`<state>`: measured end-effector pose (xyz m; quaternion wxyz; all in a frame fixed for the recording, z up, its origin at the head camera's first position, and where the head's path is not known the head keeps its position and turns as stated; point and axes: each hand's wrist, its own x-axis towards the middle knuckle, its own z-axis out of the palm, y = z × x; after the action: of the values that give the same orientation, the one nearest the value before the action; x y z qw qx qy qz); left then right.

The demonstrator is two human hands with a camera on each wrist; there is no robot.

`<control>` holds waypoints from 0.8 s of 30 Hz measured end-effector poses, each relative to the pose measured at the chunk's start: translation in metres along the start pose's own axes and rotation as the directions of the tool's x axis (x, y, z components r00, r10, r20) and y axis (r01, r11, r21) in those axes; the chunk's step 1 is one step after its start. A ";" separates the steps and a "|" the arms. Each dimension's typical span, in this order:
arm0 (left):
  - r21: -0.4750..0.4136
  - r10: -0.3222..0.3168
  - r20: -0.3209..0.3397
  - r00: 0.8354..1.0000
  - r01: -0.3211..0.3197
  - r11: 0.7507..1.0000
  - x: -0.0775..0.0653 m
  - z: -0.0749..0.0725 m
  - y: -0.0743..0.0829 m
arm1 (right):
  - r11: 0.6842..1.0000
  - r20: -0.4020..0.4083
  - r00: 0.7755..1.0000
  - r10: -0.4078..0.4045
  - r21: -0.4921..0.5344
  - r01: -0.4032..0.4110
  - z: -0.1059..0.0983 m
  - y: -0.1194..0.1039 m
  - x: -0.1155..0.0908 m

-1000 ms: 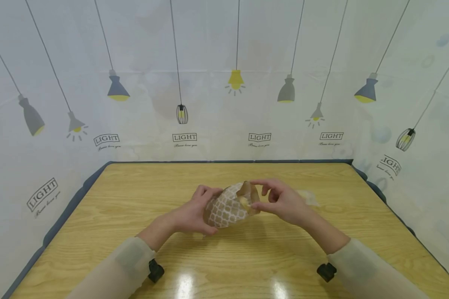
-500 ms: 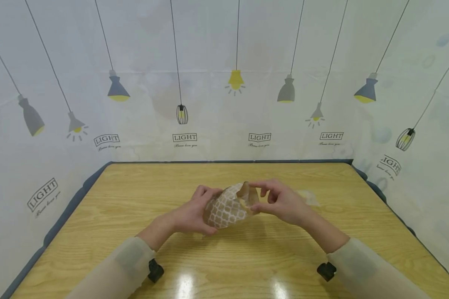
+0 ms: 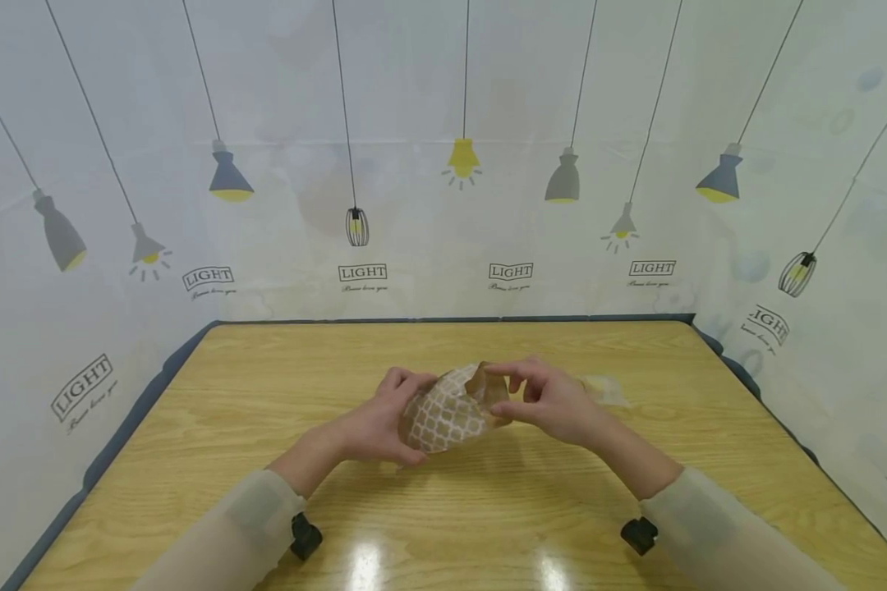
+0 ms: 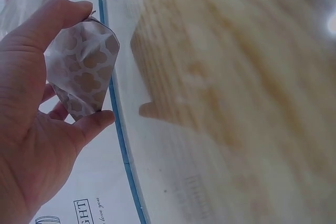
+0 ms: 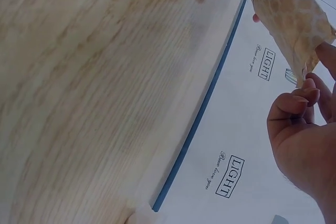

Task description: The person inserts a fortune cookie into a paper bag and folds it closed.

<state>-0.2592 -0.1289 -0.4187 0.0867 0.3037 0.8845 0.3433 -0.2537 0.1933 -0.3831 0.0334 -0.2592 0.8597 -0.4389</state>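
A brown paper bag (image 3: 447,414) with a white lattice pattern is held above the table, lying sideways with its mouth toward the right. My left hand (image 3: 380,423) grips its left end, thumb below and fingers over the far side; in the left wrist view, the bag's end (image 4: 86,72) sits between thumb and fingers. My right hand (image 3: 554,402) pinches the edge of the mouth with index finger above and thumb below. Seen from the right wrist, the bag (image 5: 289,14) narrows toward the right fingers. Whatever is inside is hidden by the paper.
Behind the right hand a pale, crumpled, see-through wrapper (image 3: 606,390) lies on the wooden table (image 3: 266,369). White curtains (image 3: 414,98) printed with lamps surround the table's back and sides. Black wrist cameras (image 3: 639,535) hang under both sleeves.
The right fingertips have shifted slightly left, drawing the mouth's edge inward. A pale yellowish thing visible inside the mouth earlier is covered now. The left hand keeps its grip.
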 end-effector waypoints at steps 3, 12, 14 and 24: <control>-0.004 -0.007 0.001 1.000 0.007 1.000 0.000 0.000 -0.001 | 1.000 -0.009 1.000 0.002 0.011 -0.002 -0.002 0.001 -0.003; -0.001 0.003 -0.003 1.000 -0.003 1.000 0.000 -0.001 0.000 | 0.994 -0.096 0.990 0.108 -0.001 -0.109 -0.033 0.023 -0.023; 0.005 0.003 -0.002 1.000 -0.003 1.000 0.000 -0.001 0.000 | 0.990 -0.111 0.984 0.138 -0.012 -0.140 -0.043 0.033 -0.028; -0.003 -0.015 0.010 1.000 0.015 1.000 -0.001 -0.002 0.005 | 0.961 -0.161 0.951 0.265 -0.033 -0.273 -0.098 0.087 -0.047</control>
<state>-0.2570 -0.1275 -0.4145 0.0941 0.2986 0.8858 0.3427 -0.2770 0.3297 -0.3989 0.0187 -0.1054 0.8986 -0.4255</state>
